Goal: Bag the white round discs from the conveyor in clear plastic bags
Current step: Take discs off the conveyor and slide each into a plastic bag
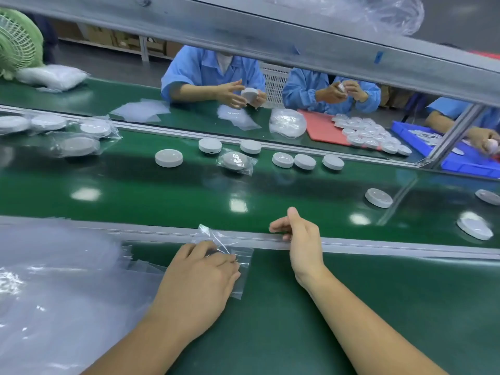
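Observation:
My left hand (201, 272) lies on a small clear plastic bag (240, 262) on the near green ledge, fingers curled over it and pinching it. My right hand (299, 234) hovers over the grey rail (378, 244) with loosely curled fingers and holds nothing. Several white round discs ride the green conveyor (162, 190): one at centre left (168, 157), a row (305, 161) farther right, and one (378, 197) near the right. A disc in a bag (236, 161) lies mid-belt. More bagged discs (81, 143) sit at far left.
A heap of clear bags (54, 280) fills the near left. Across the belt, people in blue coats (205, 74) handle discs. A red mat (323, 128) with discs, a blue tray (460, 155), a green fan (16, 41) and a metal overhead beam (270, 36) are present.

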Available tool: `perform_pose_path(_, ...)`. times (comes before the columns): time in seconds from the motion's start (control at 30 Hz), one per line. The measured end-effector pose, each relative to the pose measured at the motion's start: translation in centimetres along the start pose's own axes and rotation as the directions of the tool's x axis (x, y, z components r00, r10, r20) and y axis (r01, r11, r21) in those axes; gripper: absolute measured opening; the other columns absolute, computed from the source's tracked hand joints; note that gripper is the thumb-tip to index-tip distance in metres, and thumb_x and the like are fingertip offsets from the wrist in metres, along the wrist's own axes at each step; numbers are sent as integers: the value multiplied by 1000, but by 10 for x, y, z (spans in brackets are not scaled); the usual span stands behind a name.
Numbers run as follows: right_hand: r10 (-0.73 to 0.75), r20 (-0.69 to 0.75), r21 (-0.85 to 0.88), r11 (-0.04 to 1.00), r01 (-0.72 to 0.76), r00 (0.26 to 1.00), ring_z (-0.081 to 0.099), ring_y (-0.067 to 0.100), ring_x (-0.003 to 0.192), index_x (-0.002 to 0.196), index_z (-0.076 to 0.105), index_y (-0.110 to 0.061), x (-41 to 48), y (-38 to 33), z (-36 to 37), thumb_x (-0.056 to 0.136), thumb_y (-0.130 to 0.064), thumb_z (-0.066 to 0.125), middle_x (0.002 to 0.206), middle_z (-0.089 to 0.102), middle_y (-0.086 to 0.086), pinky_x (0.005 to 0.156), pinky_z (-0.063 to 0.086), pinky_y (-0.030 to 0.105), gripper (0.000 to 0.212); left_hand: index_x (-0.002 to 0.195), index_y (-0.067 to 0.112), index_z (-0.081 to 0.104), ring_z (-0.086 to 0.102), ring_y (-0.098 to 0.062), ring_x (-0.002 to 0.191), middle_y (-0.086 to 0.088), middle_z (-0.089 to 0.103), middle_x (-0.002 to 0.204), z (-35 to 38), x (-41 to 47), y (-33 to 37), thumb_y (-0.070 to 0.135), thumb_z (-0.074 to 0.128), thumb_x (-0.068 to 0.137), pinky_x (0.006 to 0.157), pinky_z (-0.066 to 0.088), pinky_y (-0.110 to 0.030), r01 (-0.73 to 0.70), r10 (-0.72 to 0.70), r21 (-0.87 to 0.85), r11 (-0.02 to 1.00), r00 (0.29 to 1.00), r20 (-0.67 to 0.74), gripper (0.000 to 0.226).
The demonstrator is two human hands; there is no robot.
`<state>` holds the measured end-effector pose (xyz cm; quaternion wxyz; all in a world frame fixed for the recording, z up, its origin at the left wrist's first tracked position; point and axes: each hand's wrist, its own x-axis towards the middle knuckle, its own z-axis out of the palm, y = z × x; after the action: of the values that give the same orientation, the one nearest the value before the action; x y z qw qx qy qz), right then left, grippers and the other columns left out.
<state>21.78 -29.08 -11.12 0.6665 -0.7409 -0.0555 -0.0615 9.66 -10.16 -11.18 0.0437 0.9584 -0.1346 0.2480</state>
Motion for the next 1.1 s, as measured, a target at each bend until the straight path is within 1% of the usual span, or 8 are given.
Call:
perform_pose_path(0.07, -28, 12, -12, 1000, 28, 1000, 71, 6, 77, 65, 77, -24, -3, 0, 2, 93, -52, 47, 79, 78, -1, 67, 45, 10, 50, 87, 31, 81, 67, -17, 87, 21, 74, 94, -2, -1, -1, 37, 51, 89, 76, 55, -34, 6, -5, -25, 1000, 1000, 7, 30)
perform_pose_path(0.2, -38, 17, 3, 999, 38, 999, 70, 5, 72, 60, 75, -22, -3, -1, 6, 96, -49, 44, 75, 77, 1, 64, 44, 9, 54, 86, 33, 81, 68, -15, 86, 21, 74, 94, -5, -2, -3, 34, 70, 82, 71, 55, -34, 50, -48, -80, 996, 999, 19, 13)
perform_pose_path(0.37, -35, 22, -17, 999, 35, 999, 69, 4, 72, 60, 75, -23, -5, -2, 8, 97, -50, 43, 76, 77, 2, 64, 45, 9, 55, 86, 34, 80, 67, -16, 91, 22, 73, 95, -7, -4, -6, 48, 41, 91, 74, 55, -35, 82, -77, -92, 992, 996, 54, 42)
perform_pose_path(0.57, -22, 41, -39, 999, 24, 999, 70, 4, 74, 62, 76, -23, -7, -6, 11, 97, -51, 44, 76, 77, 1, 65, 45, 9, 55, 84, 34, 80, 67, -15, 90, 22, 72, 93, -12, -5, -7, 48, 39, 89, 71, 55, -33, 98, -91, -80, 992, 993, 78, 43)
perform_pose_path(0.73, -25, 59, -48, 998, 28, 998, 69, 1, 73, 63, 77, -27, -7, -6, 12, 97, -50, 44, 76, 77, -1, 65, 45, 7, 53, 89, 34, 79, 66, -15, 91, 22, 71, 95, -11, -7, -8, 40, 73, 88, 72, 55, -35, 124, -118, -115, 986, 991, 58, 9)
perform_pose_path(0.83, -7, 65, -91, 996, 13, 998, 69, 2, 75, 64, 77, -28, -8, -6, 12, 96, -52, 45, 76, 77, -3, 66, 44, 8, 50, 91, 38, 80, 66, -16, 91, 24, 71, 95, -10, -7, -8, 39, 79, 83, 72, 54, -35, 137, -128, -140, 981, 989, 74, 8)
perform_pose_path(0.97, -90, 39, -301, 949, 98, 995, 60, -2, 101, 75, 76, -31, -13, -9, 12, 96, -56, 42, 89, 73, -16, 86, 41, 16, 47, 87, 43, 79, 66, -14, 91, 27, 70, 95, -13, -8, -11, 46, 74, 85, 71, 54, -35, 124, -113, -129, 984, 990, 88, 7)
perform_pose_path(1.1, -259, -7, -447, 865, 229, 966, 39, -5, 128, 121, 62, -41, -15, -8, 16, 93, -59, 40, 125, 58, -26, 110, 37, 30, 40, 84, 45, 79, 64, -11, 90, 30, 68, 94, -15, -9, -14, 50, 67, 83, 70, 52, -35, 135, -121, -148, 980, 988, 99, 13)
